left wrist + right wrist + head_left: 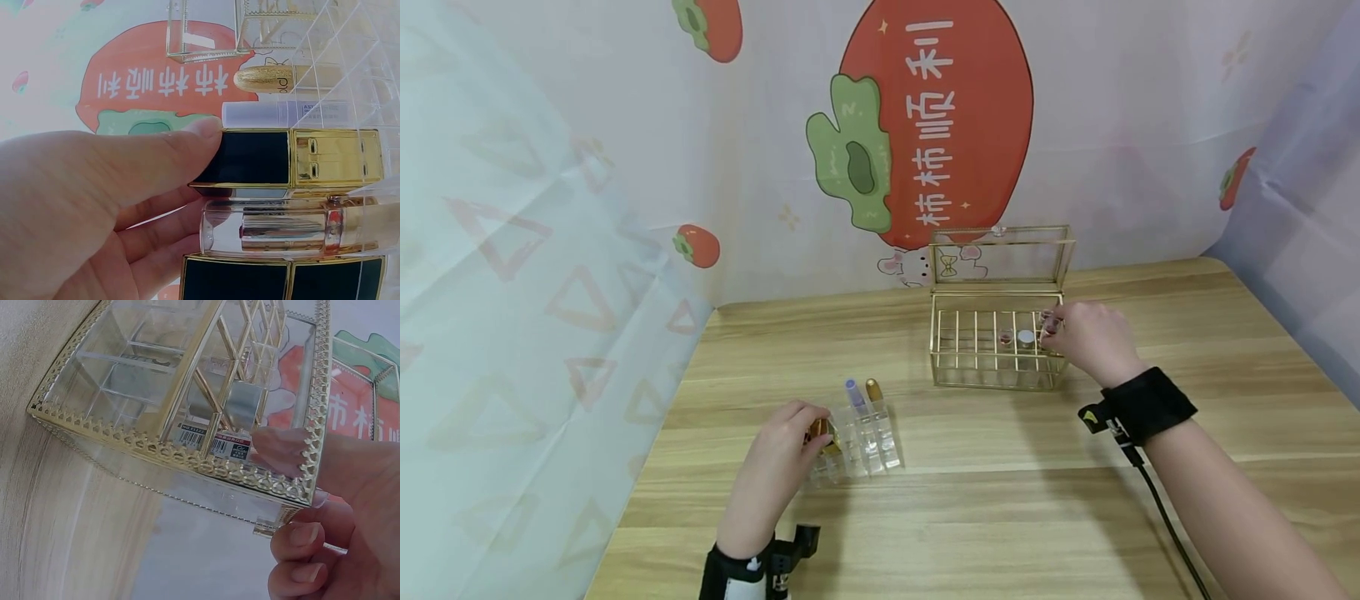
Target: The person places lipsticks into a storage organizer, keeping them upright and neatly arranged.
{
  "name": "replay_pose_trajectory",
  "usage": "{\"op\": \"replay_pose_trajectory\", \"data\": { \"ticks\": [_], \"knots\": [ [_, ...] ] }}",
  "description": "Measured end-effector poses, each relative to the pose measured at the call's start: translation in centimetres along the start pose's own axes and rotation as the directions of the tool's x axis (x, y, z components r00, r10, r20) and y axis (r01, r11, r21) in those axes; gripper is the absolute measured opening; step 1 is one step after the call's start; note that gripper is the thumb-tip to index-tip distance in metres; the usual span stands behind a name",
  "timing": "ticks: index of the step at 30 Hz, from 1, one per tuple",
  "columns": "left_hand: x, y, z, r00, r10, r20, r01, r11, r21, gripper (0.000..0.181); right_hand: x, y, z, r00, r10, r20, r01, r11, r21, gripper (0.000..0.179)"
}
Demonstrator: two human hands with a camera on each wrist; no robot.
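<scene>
My left hand (782, 450) is at the left end of a clear acrylic lipstick holder (868, 442). In the left wrist view its thumb and fingers pinch the dark cap of a black-and-gold lipstick (256, 156). A clear-capped lipstick (281, 225) and another black-and-gold lipstick (234, 278) lie beside it. My right hand (1097, 333) is at the right end of a gold-framed glass box (992, 387) with its lid raised. It pinches a pinkish clear-capped lipstick (1049, 323) there. In the right wrist view, a barcode label (212, 445) shows by the thumb; the fingers hide the rest.
A lilac tube (854, 393) and a gold-capped tube (874, 390) stand in the holder's right slots. Inside the box, a white-topped tube (1026, 338) and a reddish one (1005, 337) occupy slots. The raised lid (1067, 258) stands behind. A black cable (1168, 517) trails from the right wrist.
</scene>
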State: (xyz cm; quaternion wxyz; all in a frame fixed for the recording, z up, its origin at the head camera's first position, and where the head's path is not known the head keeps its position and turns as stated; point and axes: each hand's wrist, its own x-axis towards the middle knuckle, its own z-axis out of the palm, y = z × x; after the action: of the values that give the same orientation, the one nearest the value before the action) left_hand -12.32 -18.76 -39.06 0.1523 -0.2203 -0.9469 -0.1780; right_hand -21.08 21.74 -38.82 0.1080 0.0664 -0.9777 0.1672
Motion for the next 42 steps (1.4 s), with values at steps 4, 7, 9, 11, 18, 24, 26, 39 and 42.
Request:
{"op": "replay_pose_trajectory", "data": {
  "ticks": [4,7,9,11,18,24,26,39,42],
  "knots": [
    [0.0,0.0,0.0,1.000,0.005,-0.004,-0.005,1.000,-0.002,0.027,0.0,-0.1,-0.1,1.000,0.011,0.029,-0.012,0.998,0.058,0.016],
    [0.0,0.0,0.0,1.000,0.006,-0.010,-0.006,1.000,-0.003,0.027,0.1,-0.2,-0.1,0.999,0.006,0.041,-0.011,0.994,0.106,0.022],
    [0.0,0.0,0.1,1.000,0.007,-0.011,-0.007,1.000,-0.006,0.027,0.2,-0.3,-0.1,0.999,-0.005,0.039,0.001,0.993,0.118,0.021],
    [0.0,0.0,0.1,1.000,0.009,-0.010,-0.010,1.000,-0.007,0.027,0.2,-0.3,0.0,0.999,-0.013,0.039,0.008,0.993,0.118,0.018],
    [0.1,-0.1,0.0,0.999,0.028,-0.023,-0.028,1.000,0.000,0.027,0.2,-0.1,-0.1,0.998,-0.016,0.055,0.010,0.993,0.116,0.019],
    [0.3,-0.1,0.1,0.999,0.041,-0.036,-0.041,0.999,0.011,0.025,-0.1,-0.4,0.0,1.000,-0.011,-0.020,0.013,0.993,0.116,0.019],
    [0.3,-0.1,0.1,0.999,0.040,-0.037,-0.040,0.999,0.019,0.024,-0.2,-0.6,0.0,0.999,-0.017,-0.045,0.022,0.994,0.105,0.018],
    [0.4,0.2,0.2,1.000,0.008,-0.029,-0.006,0.998,0.069,0.023,-0.4,-1.9,0.3,0.997,-0.038,-0.064,0.044,0.994,0.103,0.021],
    [0.5,0.2,0.0,0.998,0.016,-0.055,-0.012,0.997,0.075,0.024,-0.5,-1.9,0.4,0.996,-0.047,-0.070,0.054,0.993,0.106,0.021]
  ]
}}
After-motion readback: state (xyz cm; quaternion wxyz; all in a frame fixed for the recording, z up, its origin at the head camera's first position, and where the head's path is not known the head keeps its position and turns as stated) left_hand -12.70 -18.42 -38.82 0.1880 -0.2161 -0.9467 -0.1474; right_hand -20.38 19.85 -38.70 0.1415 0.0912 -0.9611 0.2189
